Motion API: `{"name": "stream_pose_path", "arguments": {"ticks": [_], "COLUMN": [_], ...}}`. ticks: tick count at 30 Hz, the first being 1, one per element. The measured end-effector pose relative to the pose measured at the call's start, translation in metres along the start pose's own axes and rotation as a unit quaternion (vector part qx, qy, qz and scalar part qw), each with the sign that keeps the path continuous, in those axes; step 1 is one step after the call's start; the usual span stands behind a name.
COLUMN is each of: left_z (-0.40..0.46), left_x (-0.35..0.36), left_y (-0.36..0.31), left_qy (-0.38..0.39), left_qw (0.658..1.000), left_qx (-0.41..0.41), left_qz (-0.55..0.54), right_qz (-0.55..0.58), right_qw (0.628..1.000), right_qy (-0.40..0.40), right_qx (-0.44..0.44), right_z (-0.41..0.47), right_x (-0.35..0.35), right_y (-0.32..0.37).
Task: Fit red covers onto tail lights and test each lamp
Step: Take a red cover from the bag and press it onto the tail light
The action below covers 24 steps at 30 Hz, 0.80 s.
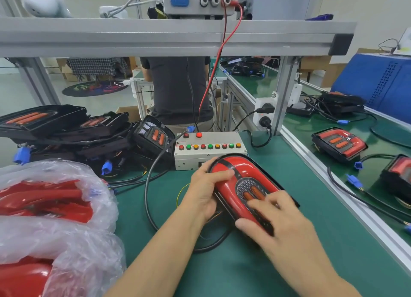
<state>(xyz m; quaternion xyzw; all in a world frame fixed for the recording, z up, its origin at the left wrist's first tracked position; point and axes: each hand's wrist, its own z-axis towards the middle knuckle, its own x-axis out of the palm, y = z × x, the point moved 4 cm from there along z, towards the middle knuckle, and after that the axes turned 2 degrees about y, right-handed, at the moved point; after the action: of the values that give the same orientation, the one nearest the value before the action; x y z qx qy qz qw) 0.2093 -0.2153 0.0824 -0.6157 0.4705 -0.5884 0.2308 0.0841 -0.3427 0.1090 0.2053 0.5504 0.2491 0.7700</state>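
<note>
A tail light with a glossy red cover [239,174] lies on the green mat in front of me, its black housing underneath. My left hand [205,190] grips its left edge, thumb under, fingers curled over the far end of the cover. My right hand [278,221] presses down on the near right part of the cover with spread, fairly straight fingers. Behind the lamp stands a grey test box [210,150] with a row of red, green and orange buttons. A black cable [151,181] loops from it across the mat.
Clear bags of red covers [44,198] fill the near left. Uncovered black tail lights [73,129] are piled at the back left. Covered lamps [340,144] with blue plugs lie on the conveyor at the right, behind an aluminium rail [322,167]. A person sits beyond the bench.
</note>
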Motion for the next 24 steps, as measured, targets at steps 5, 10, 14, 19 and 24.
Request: {"name": "stream_pose_path", "arguments": {"ticks": [5,10,14,19,24], "left_z": [0.002,-0.004,-0.008,-0.011,-0.013], "left_x": [-0.011,-0.001,-0.001,-0.002,-0.001], "left_y": [-0.022,-0.019,-0.02,-0.02,-0.021], "left_qy": [-0.02,-0.001,0.019,0.063,0.065], "left_qw": [0.999,0.999,0.999,0.997,0.996], "left_qx": [0.024,0.032,0.048,0.028,0.0], "left_qz": [-0.04,-0.026,0.008,0.046,0.055], "right_qz": [0.253,0.579,0.628,0.598,0.571], "right_qw": [0.932,0.731,0.702,0.733,0.763], "right_qy": [0.089,0.204,0.149,0.142,0.14], "right_qx": [0.242,0.297,0.301,0.291,0.269], "right_z": [-0.003,-0.002,0.001,-0.004,-0.007], "right_x": [-0.003,0.037,0.043,0.042,0.038], "right_y": [-0.038,-0.027,-0.028,-0.027,-0.026]}}
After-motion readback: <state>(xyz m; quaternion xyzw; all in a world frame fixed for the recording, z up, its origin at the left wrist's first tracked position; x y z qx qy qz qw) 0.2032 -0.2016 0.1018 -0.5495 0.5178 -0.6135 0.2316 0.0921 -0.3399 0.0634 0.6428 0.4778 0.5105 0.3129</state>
